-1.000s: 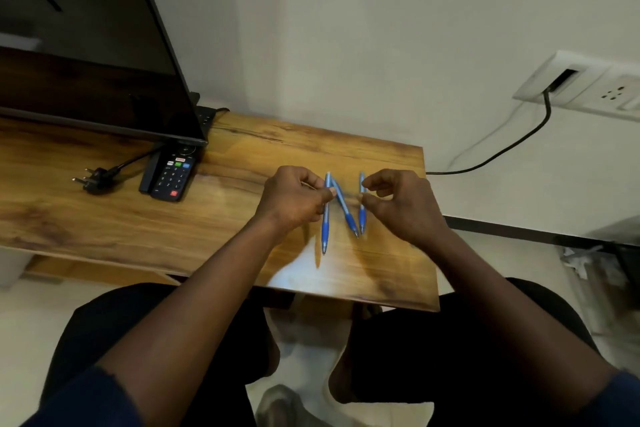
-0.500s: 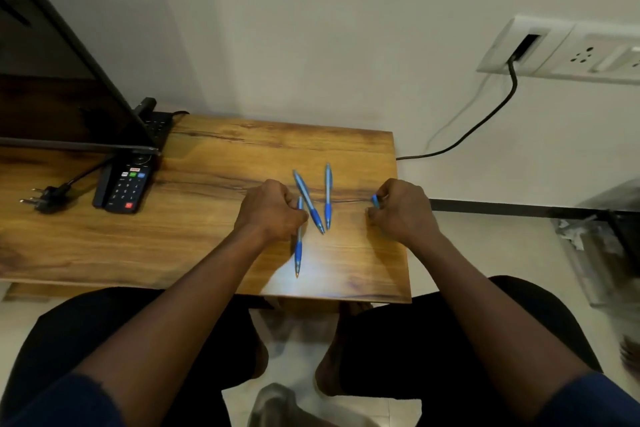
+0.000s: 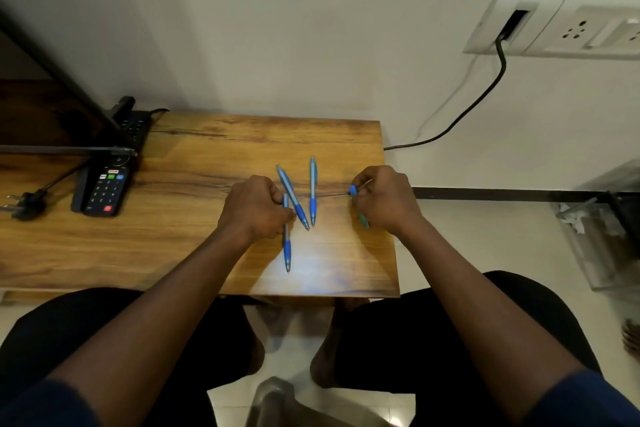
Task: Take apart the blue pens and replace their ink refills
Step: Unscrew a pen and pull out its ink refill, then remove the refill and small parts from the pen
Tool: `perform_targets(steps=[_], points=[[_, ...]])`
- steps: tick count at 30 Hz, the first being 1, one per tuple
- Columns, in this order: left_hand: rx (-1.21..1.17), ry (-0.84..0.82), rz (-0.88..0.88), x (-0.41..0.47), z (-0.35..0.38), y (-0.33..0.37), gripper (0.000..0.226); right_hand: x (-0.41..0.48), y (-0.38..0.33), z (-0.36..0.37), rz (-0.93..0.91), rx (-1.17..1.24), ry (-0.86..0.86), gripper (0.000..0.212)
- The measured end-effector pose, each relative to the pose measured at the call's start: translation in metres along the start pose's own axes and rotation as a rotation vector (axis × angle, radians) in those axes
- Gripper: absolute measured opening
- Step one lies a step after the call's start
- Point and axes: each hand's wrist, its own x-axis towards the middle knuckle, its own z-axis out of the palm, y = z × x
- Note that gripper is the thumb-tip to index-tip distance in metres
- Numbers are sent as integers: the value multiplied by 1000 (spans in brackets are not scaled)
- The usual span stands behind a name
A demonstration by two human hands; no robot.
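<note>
Three blue pens show on the wooden table [image 3: 194,246]. My left hand [image 3: 254,210] grips the upper end of the left pen [image 3: 286,246], whose tip points toward me. A slanted pen [image 3: 292,196] and an upright pen [image 3: 312,189] lie loose between my hands. My right hand [image 3: 382,201] pinches a small blue pen part [image 3: 352,189] near the table's right edge. A thin rod [image 3: 332,195], seemingly a refill, runs left from that part. A bluish piece [image 3: 363,220] sticks out under the right hand; most of it is hidden.
A black remote control [image 3: 105,189] lies at the left beside a TV screen's lower edge [image 3: 65,149]. A loose black plug [image 3: 26,204] sits at the far left. A black cable [image 3: 478,104] runs from the wall socket [image 3: 554,24] behind the table. My knees are below the front edge.
My hands have moved apart. The right hand went toward the table's right edge and now holds a blue part with a thin rod. The left hand shifted down along the left pen.
</note>
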Motion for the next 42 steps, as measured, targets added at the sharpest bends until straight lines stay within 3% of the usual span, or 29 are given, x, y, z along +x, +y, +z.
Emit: perform_targets(steps=[10,15,17,24,29,37,42], points=[[3,-22,-17,-6,-8,6,39,-10,-16,-7,-21,432,-112,21],[-92,150,204,-8,-19,12,26,-13,-22,-10,-20,614,-154,16],[-206,145,283,-9,-23,16,22,-15,-25,-10,-35,659,-196,16],[-416,-30,348,-11,-23,25,12,-17,-33,-10,-157,684,-225,25],[-518,-52,368,-11,-23,31,7,-20,-34,-15,-223,626,-140,22],[-674,-132,298,-11,-20,32,10,-21,-28,-20,-240,664,-149,19],[-703,-99,284,-10,-18,32,9,-18,-27,-18,-229,656,-140,19]])
